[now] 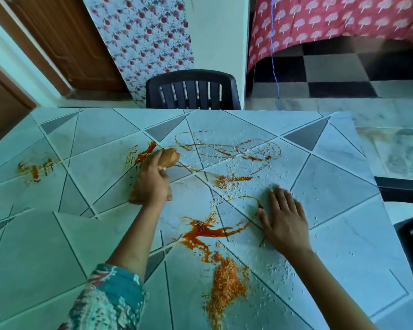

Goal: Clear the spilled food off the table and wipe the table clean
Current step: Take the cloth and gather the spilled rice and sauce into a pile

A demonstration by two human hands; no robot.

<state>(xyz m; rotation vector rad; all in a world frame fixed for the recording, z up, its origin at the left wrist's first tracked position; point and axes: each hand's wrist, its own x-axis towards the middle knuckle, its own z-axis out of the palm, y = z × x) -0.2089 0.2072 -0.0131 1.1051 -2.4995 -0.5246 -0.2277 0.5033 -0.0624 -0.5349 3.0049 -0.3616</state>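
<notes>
The table (57, 234) has a pale cover with a triangle pattern, smeared with orange-red sauce (200, 231) in several places. A heap of sauce-stained rice (227, 282) lies near the front, and white rice grains (246, 167) are scattered across the middle and right. My left hand (152, 184) grips a brownish, sauce-stained cloth (169, 157) that sticks out above and below the fist, at the table's middle. My right hand (284, 220) lies flat on the table with straight fingers, among the grains.
A black plastic chair (192, 90) stands at the table's far edge. Another dark chair (405, 210) stands at the right side. A sauce streak (35, 169) marks the far left of the table. The cover is creased at the front left.
</notes>
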